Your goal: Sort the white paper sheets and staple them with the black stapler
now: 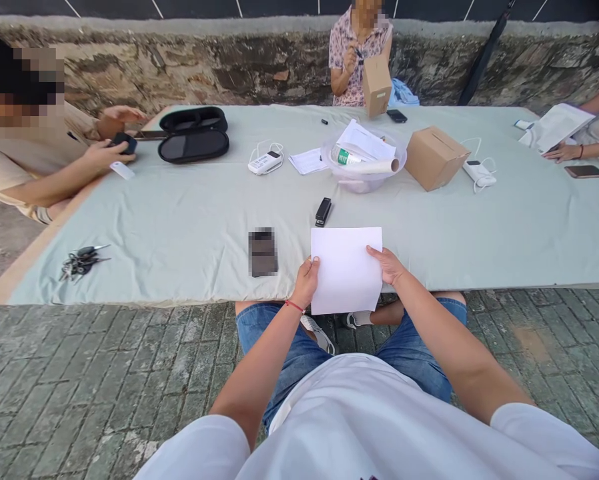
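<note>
A blank white sheet of paper [347, 270] is held up over the table's front edge, one hand at each side; whether it is one sheet or a stack I cannot tell. My left hand [307, 281] pinches its left edge with the thumb on top. On the opposite edge, my right hand [389, 265] grips the paper, thumb across its face. Just beyond the paper lies a black stapler [323, 211]. To the left of my left hand rests a dark, blurred-out flat object [263, 253].
The cloth-covered table [179, 220] bears keys [82, 261], a black case [193, 137], a plastic basin [359, 179] of papers, a cardboard box [435, 159] and white corded devices, one a power bank-like block [265, 162]. People sit left, right and across.
</note>
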`<state>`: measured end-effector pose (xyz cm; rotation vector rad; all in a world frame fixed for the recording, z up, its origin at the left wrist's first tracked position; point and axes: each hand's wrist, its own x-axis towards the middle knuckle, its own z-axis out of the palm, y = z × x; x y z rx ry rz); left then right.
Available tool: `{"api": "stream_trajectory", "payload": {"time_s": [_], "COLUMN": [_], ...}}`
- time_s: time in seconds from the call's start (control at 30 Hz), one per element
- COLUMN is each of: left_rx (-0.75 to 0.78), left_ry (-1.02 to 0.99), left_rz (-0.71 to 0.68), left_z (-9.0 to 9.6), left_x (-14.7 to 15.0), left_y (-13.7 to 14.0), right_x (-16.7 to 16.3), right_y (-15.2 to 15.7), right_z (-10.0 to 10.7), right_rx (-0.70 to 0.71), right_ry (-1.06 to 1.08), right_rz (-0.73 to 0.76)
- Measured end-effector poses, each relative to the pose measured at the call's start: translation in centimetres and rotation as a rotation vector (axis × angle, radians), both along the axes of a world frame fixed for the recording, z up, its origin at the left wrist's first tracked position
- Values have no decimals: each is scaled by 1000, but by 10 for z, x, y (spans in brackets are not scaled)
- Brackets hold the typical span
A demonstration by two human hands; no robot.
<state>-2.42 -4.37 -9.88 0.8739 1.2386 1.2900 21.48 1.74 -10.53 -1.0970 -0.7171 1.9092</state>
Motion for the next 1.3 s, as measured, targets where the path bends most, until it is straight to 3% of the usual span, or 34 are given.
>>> {"api": "stream_trajectory", "payload": {"time_s": [0.43, 0.8, 1.3], "left_rx": [41, 57, 18], "left_ry": [33, 111, 51], "left_rz": [-10, 22, 49], "left_z": [-7, -12, -13], "left_x": [-4, -5, -4], "left_y": [-2, -1, -2], "right_x": [2, -4, 0], "right_y": [1, -8, -9], "right_z": [-6, -10, -14], "right_rx": [77, 96, 88], "right_ry": [58, -160, -137], "right_rz": [-70, -81, -94]}}
